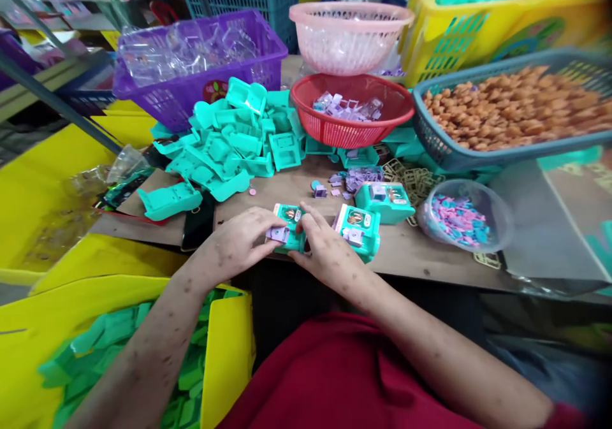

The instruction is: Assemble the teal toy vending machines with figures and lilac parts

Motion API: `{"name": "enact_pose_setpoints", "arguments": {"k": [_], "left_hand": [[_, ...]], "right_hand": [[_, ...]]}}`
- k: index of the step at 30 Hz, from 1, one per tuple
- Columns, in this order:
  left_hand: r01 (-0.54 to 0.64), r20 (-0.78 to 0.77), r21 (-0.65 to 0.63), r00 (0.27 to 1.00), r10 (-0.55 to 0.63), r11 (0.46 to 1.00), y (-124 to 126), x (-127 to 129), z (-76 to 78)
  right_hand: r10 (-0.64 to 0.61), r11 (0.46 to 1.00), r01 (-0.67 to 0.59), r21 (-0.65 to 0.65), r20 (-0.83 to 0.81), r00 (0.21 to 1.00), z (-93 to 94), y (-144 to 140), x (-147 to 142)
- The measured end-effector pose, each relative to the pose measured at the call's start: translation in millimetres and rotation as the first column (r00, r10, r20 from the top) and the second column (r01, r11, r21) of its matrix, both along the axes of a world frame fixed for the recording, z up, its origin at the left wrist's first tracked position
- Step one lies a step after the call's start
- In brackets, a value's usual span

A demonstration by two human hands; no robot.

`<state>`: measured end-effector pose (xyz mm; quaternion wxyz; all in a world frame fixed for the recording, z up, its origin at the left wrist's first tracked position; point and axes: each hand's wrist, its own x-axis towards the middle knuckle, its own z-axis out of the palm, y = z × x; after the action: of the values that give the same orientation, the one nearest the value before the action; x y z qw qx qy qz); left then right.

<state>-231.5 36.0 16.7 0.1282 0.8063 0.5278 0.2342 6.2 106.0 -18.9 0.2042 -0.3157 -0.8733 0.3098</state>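
Observation:
Between my two hands, at the table's front edge, is a teal toy housing [289,215] with a small purple part [277,233] on its near side. My left hand [243,238] pinches it by the purple part, thumb and forefinger at its left. My right hand [321,244] grips its right side with the fingers curled over. Close by on the right stands a second teal toy housing [364,225] with a purple piece on it. Behind that sits a third teal housing [386,201]. The underside of the held housing is hidden.
A heap of teal shells [239,136] lies behind my left hand. Small purple parts [361,179] and metal clips [411,180] are scattered mid-table. A clear tub [497,225], red basket [354,129], purple crate [201,81] and grey-blue basket [444,148] stand around. A yellow bin [229,352] is at lower left.

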Motion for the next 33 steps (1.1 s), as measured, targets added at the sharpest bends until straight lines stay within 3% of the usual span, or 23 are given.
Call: {"name": "enact_pose_setpoints", "arguments": {"k": [8, 19, 26, 33], "left_hand": [[0.025, -0.051, 0.024, 0.998, -0.024, 0.999, 7, 2, -3.9], [-0.012, 0.025, 0.013, 1.0, 0.012, 1.0, 8, 6, -8.0], [0.097, -0.086, 0.015, 0.992, -0.096, 0.995, 12, 4, 1.1], [0.211, -0.065, -0.044, 0.975, -0.214, 0.976, 23, -2, 4.5]], "right_hand": [[-0.003, 1.0, 0.004, 0.016, -0.051, 0.999, -3.5, 6, 1], [0.023, 1.0, -0.025, -0.015, -0.107, 0.994, -1.6, 6, 3], [-0.025, 0.998, 0.021, -0.054, -0.083, 0.996, -1.4, 4, 1], [-0.074, 0.996, 0.069, -0.058, -0.086, 0.994, -4.6, -2, 0]]}}
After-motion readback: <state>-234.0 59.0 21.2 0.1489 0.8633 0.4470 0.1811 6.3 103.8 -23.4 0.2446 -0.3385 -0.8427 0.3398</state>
